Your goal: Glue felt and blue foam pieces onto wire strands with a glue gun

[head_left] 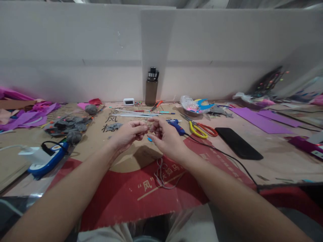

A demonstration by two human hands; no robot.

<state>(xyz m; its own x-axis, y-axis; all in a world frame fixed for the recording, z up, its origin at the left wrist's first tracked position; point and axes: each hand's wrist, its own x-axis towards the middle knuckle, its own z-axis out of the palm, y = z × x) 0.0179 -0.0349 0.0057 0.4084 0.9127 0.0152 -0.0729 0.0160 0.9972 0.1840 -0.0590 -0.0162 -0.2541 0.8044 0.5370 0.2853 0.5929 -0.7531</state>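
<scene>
My left hand [135,132] is closed in a pinch, thumb against forefinger. My right hand [165,136] faces it with curled fingers, and the fingertips of both hands nearly meet. Something small and thin shows between them, too faint to name. Both hands are held above the red and brown cardboard sheet [106,198]. Beneath my right wrist, a loose grey string [160,178] lies in loops. A small blue piece [149,139] shows just below the fingers. To the right of my right hand lies a blue glue gun [176,126] with a black cord.
Yellow-handled pliers [198,130], red-handled scissors [208,129] and a black phone [237,143] lie right. A bottle [151,88] stands by the wall. Left are a blue power strip [47,164], grey yarn balls [74,136] and purple paper [25,117]. A bowl [193,113] sits back right.
</scene>
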